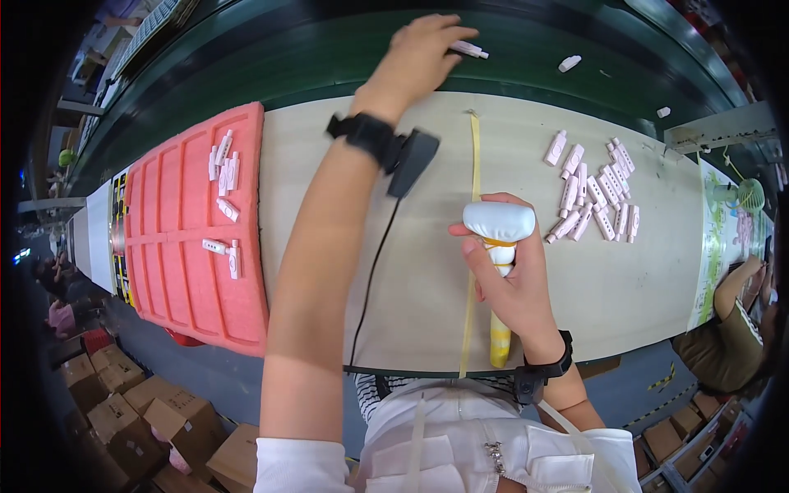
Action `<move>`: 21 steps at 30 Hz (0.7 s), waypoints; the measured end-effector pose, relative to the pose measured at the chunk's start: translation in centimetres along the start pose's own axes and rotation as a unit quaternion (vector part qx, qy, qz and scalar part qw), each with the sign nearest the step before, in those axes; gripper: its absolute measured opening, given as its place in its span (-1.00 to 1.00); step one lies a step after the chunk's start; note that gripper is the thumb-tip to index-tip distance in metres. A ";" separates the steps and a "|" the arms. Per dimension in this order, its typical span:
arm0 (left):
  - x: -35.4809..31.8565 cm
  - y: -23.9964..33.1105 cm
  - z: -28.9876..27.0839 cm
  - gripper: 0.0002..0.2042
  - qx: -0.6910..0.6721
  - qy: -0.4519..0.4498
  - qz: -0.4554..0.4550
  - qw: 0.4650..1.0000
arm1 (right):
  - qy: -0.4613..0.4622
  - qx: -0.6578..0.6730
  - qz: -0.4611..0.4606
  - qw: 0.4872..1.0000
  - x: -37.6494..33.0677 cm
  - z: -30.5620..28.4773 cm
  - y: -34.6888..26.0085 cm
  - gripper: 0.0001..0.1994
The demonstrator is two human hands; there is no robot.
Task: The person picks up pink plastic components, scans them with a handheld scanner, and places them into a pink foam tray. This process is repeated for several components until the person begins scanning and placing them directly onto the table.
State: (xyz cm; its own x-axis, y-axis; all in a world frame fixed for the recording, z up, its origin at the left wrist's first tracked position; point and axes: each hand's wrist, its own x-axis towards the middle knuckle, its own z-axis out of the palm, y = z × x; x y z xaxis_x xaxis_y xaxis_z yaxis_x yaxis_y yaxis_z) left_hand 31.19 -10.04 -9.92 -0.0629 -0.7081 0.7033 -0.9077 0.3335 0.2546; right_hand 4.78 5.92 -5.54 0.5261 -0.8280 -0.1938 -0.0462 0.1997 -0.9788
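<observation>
My left hand [417, 59] reaches over the dark green belt at the far side, its fingers stretched out and apart. Right beside its fingertips lies a small pale pink device [470, 49], partly covered by the hand; I cannot tell whether they touch. My right hand [523, 283] is wrapped around a mallet-like tool with a padded white head [498, 220], orange bands below it and a yellow-taped handle end [500, 343]. The tool is held over the pale worktop, head pointing away from me. To its right lies a loose cluster of several pale pink devices [606, 186].
At left, a pink foam tray [185, 306] carries several devices. More pieces [569, 63] rest on the green belt [329, 62]. A yellow strip [475, 164] crosses the worktop [411, 304]. Cardboard boxes [177, 409] stand on the floor; another person [723, 329] sits at right.
</observation>
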 end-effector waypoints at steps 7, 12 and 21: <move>0.6 0.9 -0.7 -0.75 -0.045 -0.159 -0.102 0.981 | 0.027 -0.026 -0.029 0.999 0.3 -0.5 0.5 -0.55; -7.6 9.1 -9.3 -0.79 -0.245 -0.142 -0.189 0.940 | 0.042 -0.076 0.004 0.996 0.3 -0.7 0.2 -0.55; -16.2 17.4 -13.4 -0.78 -0.276 -0.147 -0.388 0.867 | -0.045 -0.154 0.023 0.987 -0.4 0.1 0.1 -0.57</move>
State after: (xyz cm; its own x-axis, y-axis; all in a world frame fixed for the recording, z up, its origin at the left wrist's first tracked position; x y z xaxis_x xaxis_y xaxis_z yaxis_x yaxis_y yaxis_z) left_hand 22.01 15.53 -7.99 0.3021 -0.9533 -0.0009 -0.3921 -0.1251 0.9114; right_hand 4.67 6.31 -5.58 0.5898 -0.7693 -0.2454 -0.3202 0.0561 -0.9457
